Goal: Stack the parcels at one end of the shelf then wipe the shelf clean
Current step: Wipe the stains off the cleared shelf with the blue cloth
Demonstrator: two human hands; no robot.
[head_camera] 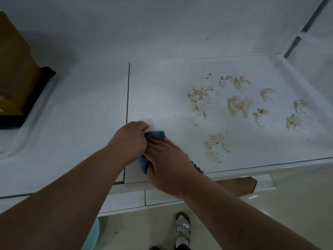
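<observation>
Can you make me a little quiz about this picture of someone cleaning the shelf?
1. True or false: the brown smears are already wiped away.
2. What colour is the cloth? A red, B blue, C yellow.
3. Which side of the shelf are the parcels on?

Key
1. False; they lie right of both hands.
2. B; the left hand grips it and the right hand presses on it.
3. Far left.

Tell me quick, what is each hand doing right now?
Left hand: fingers curled, gripping the blue knitted cloth.
Right hand: flat, pressing that cloth.
</observation>
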